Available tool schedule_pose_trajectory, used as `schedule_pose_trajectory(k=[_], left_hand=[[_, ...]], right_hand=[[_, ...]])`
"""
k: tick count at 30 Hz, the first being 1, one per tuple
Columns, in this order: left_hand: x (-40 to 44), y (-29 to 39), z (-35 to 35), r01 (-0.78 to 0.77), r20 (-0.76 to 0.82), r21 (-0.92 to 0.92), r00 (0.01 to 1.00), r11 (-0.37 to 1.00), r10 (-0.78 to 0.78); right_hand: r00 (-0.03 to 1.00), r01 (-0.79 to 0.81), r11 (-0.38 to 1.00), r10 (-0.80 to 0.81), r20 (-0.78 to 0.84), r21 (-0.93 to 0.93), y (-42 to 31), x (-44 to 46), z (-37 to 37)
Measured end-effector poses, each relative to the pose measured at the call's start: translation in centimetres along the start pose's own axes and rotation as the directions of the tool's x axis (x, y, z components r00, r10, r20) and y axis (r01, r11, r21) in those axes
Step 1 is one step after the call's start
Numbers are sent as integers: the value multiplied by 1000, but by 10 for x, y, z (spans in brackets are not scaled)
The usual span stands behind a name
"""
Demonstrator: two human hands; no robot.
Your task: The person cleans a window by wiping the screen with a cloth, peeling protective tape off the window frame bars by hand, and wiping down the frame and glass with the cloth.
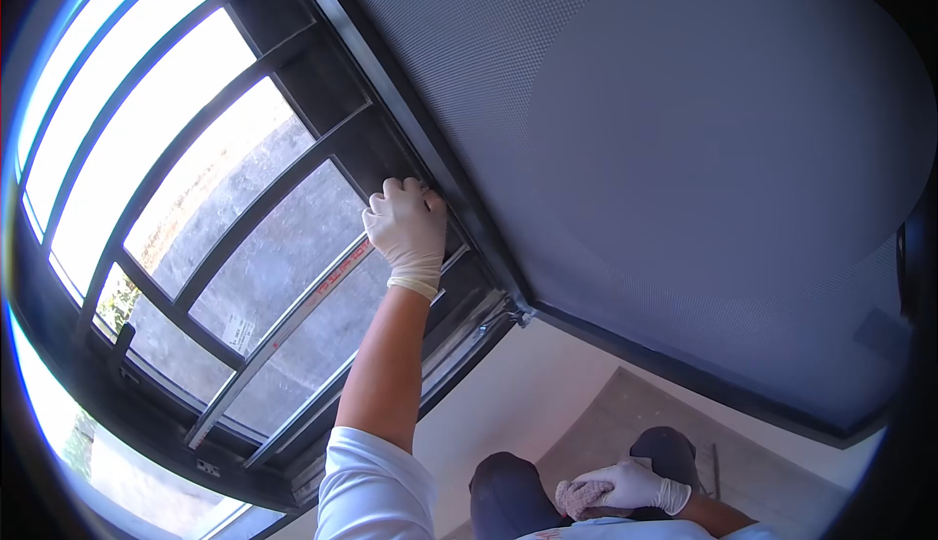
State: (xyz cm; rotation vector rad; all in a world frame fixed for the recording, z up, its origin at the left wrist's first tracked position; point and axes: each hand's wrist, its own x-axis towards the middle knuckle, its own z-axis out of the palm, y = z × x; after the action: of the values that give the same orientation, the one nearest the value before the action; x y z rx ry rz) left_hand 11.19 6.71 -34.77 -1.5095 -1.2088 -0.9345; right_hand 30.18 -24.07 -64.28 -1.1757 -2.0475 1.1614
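Note:
My left hand (405, 232), in a white glove, is raised to the dark side of the window frame (342, 139). Its fingers are curled closed against the frame, and whatever they hold, if anything, is hidden. Just beside it runs a metal bar (322, 291) of the window grille, with red lettering on it. Low in the view, in front of my lap, my right hand (630, 486), also gloved, is closed on a fuzzy pinkish cloth (581, 497).
A large mesh screen panel (547, 178) in a black frame stands open on the right. Curved dark grille bars (181, 144) cross the window opening, with a grey wall (283, 208) outside. Below are my knees (508, 491) and a tiled floor (625, 418).

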Motion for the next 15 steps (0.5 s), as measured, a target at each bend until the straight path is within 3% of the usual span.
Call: schedule_pose_trajectory(k=[4,8,15], left_hand=[[2,0,1,23,19,6,1000,1000,-23],[-2,-1,-1,9,18,-23,1000,1000,-8],[-5,-6,-5,26,25,-48,999,999,-25]], right_hand=[[984,-141,990,137,112,31,-12,0,-11],[999,51,999,-52,-15,-9,-2,-2,-5],[998,-25,999,27,55,-33,0,-5,-5]])
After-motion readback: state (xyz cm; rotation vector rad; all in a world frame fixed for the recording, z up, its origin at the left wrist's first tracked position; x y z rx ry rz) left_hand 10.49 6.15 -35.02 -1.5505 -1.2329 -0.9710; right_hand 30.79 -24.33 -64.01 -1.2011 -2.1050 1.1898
